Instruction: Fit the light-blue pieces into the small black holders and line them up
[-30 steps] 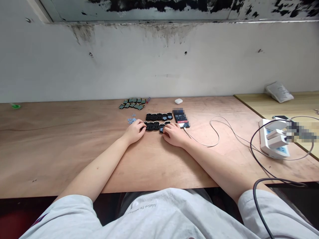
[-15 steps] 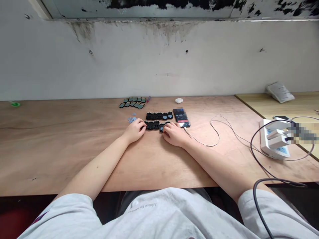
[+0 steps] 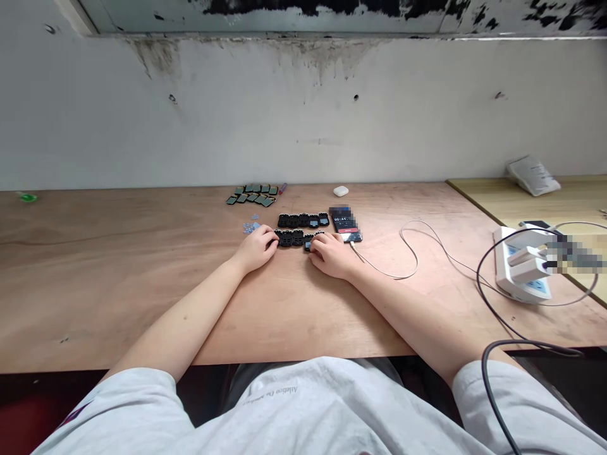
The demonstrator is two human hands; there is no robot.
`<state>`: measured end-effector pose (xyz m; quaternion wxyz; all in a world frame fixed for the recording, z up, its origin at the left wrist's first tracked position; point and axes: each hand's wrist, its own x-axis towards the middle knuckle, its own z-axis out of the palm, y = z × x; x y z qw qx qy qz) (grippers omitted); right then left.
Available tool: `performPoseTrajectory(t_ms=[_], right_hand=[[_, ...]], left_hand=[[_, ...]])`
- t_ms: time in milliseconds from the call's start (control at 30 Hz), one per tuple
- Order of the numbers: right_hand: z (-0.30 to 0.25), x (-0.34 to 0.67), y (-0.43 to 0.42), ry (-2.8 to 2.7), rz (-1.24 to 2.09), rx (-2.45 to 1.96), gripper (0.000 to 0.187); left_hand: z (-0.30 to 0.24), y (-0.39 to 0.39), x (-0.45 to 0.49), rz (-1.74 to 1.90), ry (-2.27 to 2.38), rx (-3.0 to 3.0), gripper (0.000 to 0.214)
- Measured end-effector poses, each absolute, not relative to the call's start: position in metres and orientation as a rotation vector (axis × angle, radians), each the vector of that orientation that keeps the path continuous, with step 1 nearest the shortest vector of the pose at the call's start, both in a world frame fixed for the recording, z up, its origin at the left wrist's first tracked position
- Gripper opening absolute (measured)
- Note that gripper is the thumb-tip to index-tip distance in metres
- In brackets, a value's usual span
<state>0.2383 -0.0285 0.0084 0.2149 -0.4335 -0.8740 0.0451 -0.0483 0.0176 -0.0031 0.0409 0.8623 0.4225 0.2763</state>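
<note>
Two rows of small black plastic casings [image 3: 303,220] lie in front of me, some with a pale blue-grey piece in them. My left hand [image 3: 258,248] rests at the left end of the near row [image 3: 290,238], its curled fingers closed on the end casing, which they partly hide. At the row's other end, my right hand [image 3: 331,254] has its fingers closed on a black casing [image 3: 308,242] with a pale piece inside. A gap separates that casing from the rest. Small pale blue pieces [image 3: 249,227] are scattered just beyond my left hand.
Several green display-like modules [image 3: 256,194] lie farther back beside a small purple screwdriver-like tool [image 3: 283,188]. A phone [image 3: 346,222] on a white cable [image 3: 411,253] is right of the casings. A white case [image 3: 340,191] sits behind; a power strip [image 3: 521,268] stands at right.
</note>
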Motion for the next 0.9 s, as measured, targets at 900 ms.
performPoseTrajectory(t_ms=[900], right_hand=[[0.0041,0.2387,-0.0262,-2.425,0.077,-1.177,0.009]], left_hand=[[-0.0031,0.0186,-0.0474,0.844,1.276,2.678,0.025]])
